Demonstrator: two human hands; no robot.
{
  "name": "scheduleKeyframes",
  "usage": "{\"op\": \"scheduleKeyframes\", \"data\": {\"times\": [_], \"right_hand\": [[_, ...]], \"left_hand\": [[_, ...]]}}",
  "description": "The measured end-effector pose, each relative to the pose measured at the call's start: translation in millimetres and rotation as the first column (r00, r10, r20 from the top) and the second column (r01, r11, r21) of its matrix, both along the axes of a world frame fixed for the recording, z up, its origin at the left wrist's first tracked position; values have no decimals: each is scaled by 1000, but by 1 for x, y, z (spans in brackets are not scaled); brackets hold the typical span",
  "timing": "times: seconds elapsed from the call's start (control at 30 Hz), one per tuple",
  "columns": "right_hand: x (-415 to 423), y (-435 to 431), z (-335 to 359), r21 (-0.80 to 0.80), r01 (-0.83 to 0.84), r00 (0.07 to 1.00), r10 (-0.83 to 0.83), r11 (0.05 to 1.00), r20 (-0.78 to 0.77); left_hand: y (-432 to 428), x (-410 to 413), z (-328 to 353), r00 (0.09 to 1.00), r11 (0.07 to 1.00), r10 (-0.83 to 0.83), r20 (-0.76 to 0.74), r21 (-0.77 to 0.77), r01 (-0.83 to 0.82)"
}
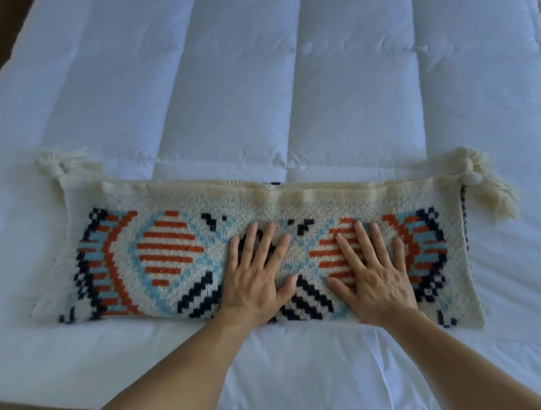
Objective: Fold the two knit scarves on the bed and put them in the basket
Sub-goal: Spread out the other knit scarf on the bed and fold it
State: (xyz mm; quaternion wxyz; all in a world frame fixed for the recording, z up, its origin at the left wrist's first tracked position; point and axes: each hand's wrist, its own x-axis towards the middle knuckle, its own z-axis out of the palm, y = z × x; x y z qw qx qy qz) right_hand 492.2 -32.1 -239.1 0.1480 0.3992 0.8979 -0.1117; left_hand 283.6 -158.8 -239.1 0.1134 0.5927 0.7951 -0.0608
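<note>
A cream knit scarf with orange, light-blue and navy patterns lies flat across the near part of the bed, doubled over lengthwise, with cream tassels at its left and right ends. My left hand presses flat on the scarf's middle, fingers spread and straight. My right hand presses flat just to the right of it, fingers also spread. Only this one scarf is in view; no basket is visible.
The white quilted duvet covers the bed and stretches far beyond the scarf. The bed's near edge runs along the bottom left, with brown floor below it and at the top left corner.
</note>
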Motion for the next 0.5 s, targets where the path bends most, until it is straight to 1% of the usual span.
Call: {"op": "scheduleKeyframes", "data": {"times": [0.13,0.23,0.3,0.37,0.43,0.5], "right_hand": [[-11,4,19,34,-11,1000,12,999,-29],[-46,24,29,59,-85,994,89,995,-60],[-67,39,26,44,-133,990,134,990,-38],[-73,54,18,27,-166,986,166,986,2],[-69,67,12,12,-150,988,149,989,31],[-67,75,10,-14,-97,994,98,995,57]], "left_hand": [[-11,-12,13,998,998,59,9,-13,-59],[15,-16,23,996,996,82,46,37,-84],[35,-21,25,995,996,80,58,27,-82],[45,-33,20,997,998,69,33,-17,-69],[44,-47,13,998,997,67,8,-45,-67],[36,-61,8,994,992,106,-19,-60,-107]]}}
